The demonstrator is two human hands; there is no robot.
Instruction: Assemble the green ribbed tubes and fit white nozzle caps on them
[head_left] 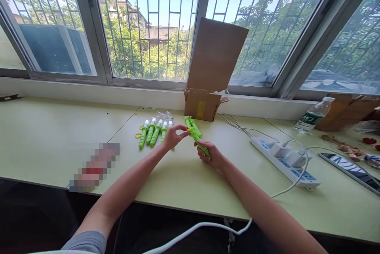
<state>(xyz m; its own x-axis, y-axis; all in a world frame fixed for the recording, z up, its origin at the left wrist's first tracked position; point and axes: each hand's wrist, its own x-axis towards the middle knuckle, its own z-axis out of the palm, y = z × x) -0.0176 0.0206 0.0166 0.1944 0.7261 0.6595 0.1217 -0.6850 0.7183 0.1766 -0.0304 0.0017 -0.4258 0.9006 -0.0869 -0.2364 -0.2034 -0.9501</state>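
My right hand [210, 154] is wrapped round the lower part of a green tube [196, 137], which tilts with its top toward the window. At that top my left hand [175, 134] is closed in a pinch on a small yellow ring [190, 129]; whether the ring is seated on the tube I cannot tell. Just behind lie two more green tubes [194, 126]. To the left of my hands, several green ribbed tubes with white ends [155, 132] lie side by side, partly hidden by my left hand. Loose yellow rings [138, 135] rest beside them, and clear plastic pieces [166, 115] lie behind.
An open cardboard box [196, 105] stands against the windowsill. On the right are a white power strip [286, 163] with cables, a water bottle [314, 115], a phone [350, 171] and wooden pieces [346, 149]. A blurred patch [95, 169] covers something at the left table edge.
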